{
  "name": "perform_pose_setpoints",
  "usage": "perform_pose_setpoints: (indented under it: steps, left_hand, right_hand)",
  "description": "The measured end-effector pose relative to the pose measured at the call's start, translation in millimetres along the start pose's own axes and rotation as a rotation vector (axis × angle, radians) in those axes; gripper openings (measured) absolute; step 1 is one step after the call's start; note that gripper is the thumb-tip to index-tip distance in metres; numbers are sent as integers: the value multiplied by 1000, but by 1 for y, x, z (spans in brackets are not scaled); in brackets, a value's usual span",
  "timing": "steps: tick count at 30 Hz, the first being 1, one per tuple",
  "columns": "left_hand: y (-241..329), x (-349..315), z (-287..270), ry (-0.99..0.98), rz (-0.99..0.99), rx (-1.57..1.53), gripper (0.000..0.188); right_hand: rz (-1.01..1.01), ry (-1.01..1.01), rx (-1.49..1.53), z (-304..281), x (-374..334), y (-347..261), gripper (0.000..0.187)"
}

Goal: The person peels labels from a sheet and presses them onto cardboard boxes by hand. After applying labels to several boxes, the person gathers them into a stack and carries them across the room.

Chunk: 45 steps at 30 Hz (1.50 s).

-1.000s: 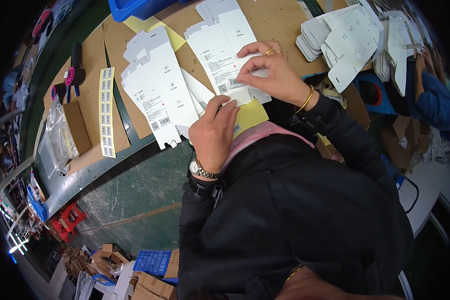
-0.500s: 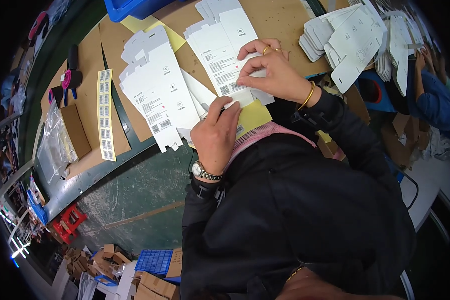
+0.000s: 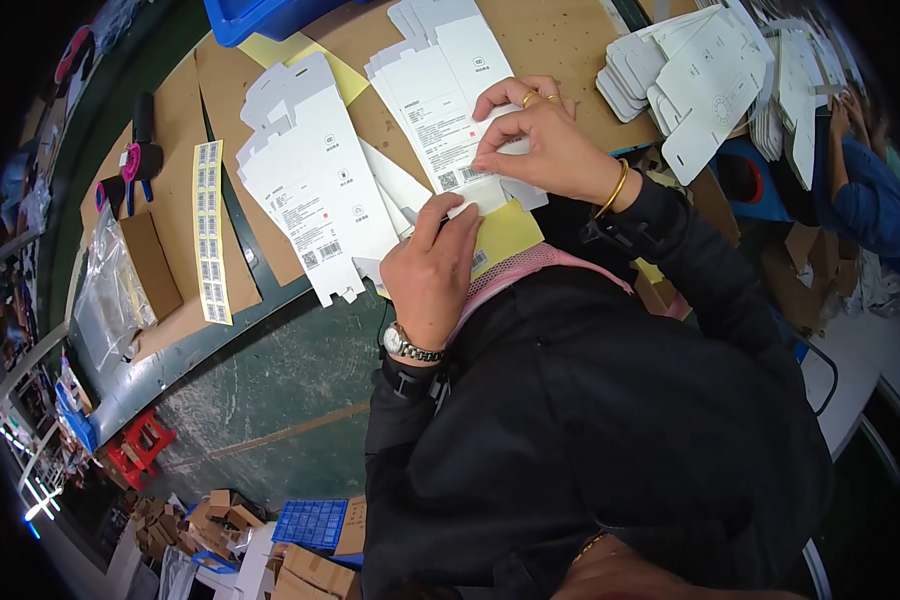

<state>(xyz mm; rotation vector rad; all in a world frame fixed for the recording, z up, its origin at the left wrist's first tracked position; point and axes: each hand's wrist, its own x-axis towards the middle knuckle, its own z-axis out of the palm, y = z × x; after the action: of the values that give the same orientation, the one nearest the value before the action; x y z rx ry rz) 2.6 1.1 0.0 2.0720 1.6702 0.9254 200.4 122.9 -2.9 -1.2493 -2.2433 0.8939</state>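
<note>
A flat white carton [image 3: 435, 100] with printed text and a barcode lies in front of me on the table. My right hand [image 3: 540, 145] is over its near right part, thumb and forefinger pinched close to the barcode. Whatever is between those fingertips is too small to make out. At the carton's near edge, my left hand [image 3: 432, 270] has its fingers bent, the tips against the lower flap. A yellow label sheet [image 3: 510, 235] extends from under the left fingers past the table edge. More flat white cartons [image 3: 320, 170] lie overlapping to the left.
A strip of barcode labels [image 3: 210, 230] lies further left, beside a cardboard box [image 3: 150, 262] with clear plastic and black tape dispensers [image 3: 144, 155]. A blue bin [image 3: 270, 15] stands at the far edge. Stacked white cartons [image 3: 705, 85] sit right, near another person's blue sleeve [image 3: 875, 200].
</note>
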Motion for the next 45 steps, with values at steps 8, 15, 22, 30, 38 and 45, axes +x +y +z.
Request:
perform_pose_setpoints:
  steps: [8, 15, 22, 30, 38, 45]
  left_hand:
    - [1, 0, 0, 4, -3, 1, 17]
    - [0, 1, 0, -6, -1, 12, 17]
    - [1, 1, -1, -9, 3, 12, 18]
    - [0, 0, -1, -15, 2, 14, 18]
    - [-1, 3, 0, 18, 52, 30, 15]
    - [-1, 4, 0, -1, 61, 42, 13]
  right_hand:
    - [12, -22, -13, -1, -1, -3, 13]
    - [-2, 2, -11, 2, 0, 0, 14]
    - [-4, 9, 2, 2, 0, 0, 14]
    - [-8, 9, -11, 3, 0, 1, 13]
    - [0, 7, -8, 3, 0, 1, 13]
    - [8, 10, -9, 4, 0, -1, 12]
